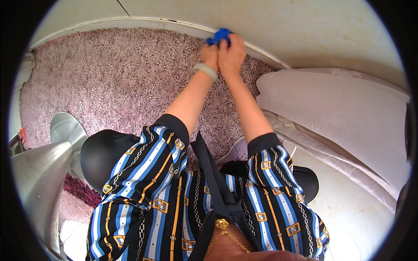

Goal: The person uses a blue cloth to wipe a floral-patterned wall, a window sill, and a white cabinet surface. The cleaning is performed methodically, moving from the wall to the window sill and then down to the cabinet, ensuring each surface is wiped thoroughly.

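Observation:
Both of my arms reach forward to the far edge of the rug, where the hands meet side by side. A crumpled blue cloth (219,36) is bunched up at my fingers, close to the pale strip along the foot of the wall. My right hand (233,54) is closed round it, the knuckles facing up. Against it, my left hand (210,56) is closed on the cloth's near left end, with its fingertips partly hidden. A pale bangle (205,72) circles my left wrist.
A shaggy pinkish-grey rug (109,78) lies beneath my arms. A bed or cushioned piece under a pale cover (331,100) stands at the right. At the left is a shiny metal stand with a round, flared end (65,126). The wall skirting (265,53) curves across the far side.

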Motion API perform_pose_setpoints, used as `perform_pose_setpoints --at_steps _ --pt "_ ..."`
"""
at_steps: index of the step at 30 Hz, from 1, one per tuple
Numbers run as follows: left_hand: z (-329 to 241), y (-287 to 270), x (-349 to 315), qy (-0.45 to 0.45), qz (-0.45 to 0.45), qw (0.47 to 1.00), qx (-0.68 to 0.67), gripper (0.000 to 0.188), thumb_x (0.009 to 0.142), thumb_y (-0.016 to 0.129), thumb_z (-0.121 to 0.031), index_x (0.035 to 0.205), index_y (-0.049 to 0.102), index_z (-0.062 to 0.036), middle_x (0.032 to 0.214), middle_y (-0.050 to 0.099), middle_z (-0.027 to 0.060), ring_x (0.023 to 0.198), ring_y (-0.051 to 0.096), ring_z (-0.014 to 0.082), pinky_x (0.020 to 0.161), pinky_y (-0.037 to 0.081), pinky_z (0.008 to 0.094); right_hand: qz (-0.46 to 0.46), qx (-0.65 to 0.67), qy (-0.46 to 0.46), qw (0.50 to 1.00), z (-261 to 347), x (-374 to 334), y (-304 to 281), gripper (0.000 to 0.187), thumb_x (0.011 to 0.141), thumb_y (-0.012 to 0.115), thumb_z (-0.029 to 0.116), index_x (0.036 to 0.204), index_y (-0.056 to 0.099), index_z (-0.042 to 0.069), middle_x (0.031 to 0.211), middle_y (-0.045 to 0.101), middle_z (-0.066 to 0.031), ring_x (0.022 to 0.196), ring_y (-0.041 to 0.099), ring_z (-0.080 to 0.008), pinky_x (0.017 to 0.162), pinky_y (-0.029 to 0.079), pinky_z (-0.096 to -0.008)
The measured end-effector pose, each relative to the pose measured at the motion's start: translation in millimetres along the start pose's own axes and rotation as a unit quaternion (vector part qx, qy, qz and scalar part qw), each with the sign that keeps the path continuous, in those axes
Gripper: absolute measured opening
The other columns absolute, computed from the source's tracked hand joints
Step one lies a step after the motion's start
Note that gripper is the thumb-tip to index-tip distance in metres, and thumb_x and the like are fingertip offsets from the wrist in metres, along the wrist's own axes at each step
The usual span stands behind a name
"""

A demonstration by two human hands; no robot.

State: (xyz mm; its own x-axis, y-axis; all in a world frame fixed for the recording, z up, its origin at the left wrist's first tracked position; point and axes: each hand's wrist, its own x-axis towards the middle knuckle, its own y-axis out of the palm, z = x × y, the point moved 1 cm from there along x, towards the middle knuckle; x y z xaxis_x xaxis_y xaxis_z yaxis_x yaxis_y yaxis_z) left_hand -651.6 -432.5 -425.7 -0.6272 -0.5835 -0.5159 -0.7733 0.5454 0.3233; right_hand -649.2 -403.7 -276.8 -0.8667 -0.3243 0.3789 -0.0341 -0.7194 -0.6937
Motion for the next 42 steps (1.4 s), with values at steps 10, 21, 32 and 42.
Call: perform_pose_setpoints --at_steps 10,21,32,42 --pt "-30 50 -41 -0.278 0.252 0.861 -0.344 0.019 0.09 0.054 -0.002 0.106 0.062 0.001 0.102 0.067 0.0143 0.086 0.066 0.0262 0.073 0.057 0.039 0.025 -0.208 -0.043 0.977 -36 -6 -33 0.026 0.074 0.064 0.005 0.099 0.064 -0.001 0.122 0.056 -0.021 0.109 0.054 -0.0398 0.095 0.046 -0.0462" --pt "-45 5 -50 -0.247 0.173 0.848 -0.435 0.018 0.089 0.054 -0.001 0.105 0.062 -0.0005 0.103 0.066 0.0149 0.085 0.067 0.0266 0.074 0.058 0.0388 0.093 -0.084 -0.124 0.984 -12 -7 -10 0.04 0.078 0.061 0.003 0.118 0.063 0.004 0.126 0.059 -0.0163 0.114 0.054 -0.0374 0.099 0.044 -0.0448" --pt "-24 25 -29 -0.211 0.134 0.878 -0.409 0.012 0.093 0.055 -0.005 0.105 0.058 -0.0046 0.099 0.064 0.0123 0.092 0.064 0.0278 0.079 0.056 0.0399 0.068 -0.1 -0.105 0.987 -27 -6 -13 0.036 0.069 0.061 -0.002 0.106 0.065 0.0 0.119 0.057 -0.0195 0.115 0.05 -0.0392 0.101 0.042 -0.0454" --pt "-30 14 -40 -0.151 0.166 0.795 -0.563 0.013 0.093 0.055 -0.009 0.105 0.061 -0.0077 0.1 0.065 0.0108 0.095 0.063 0.0278 0.084 0.054 0.0388 0.114 -0.113 -0.143 0.977 -5 -3 -1 0.036 0.078 0.067 0.012 0.114 0.064 0.006 0.122 0.059 -0.014 0.115 0.052 -0.0335 0.097 0.045 -0.0454"
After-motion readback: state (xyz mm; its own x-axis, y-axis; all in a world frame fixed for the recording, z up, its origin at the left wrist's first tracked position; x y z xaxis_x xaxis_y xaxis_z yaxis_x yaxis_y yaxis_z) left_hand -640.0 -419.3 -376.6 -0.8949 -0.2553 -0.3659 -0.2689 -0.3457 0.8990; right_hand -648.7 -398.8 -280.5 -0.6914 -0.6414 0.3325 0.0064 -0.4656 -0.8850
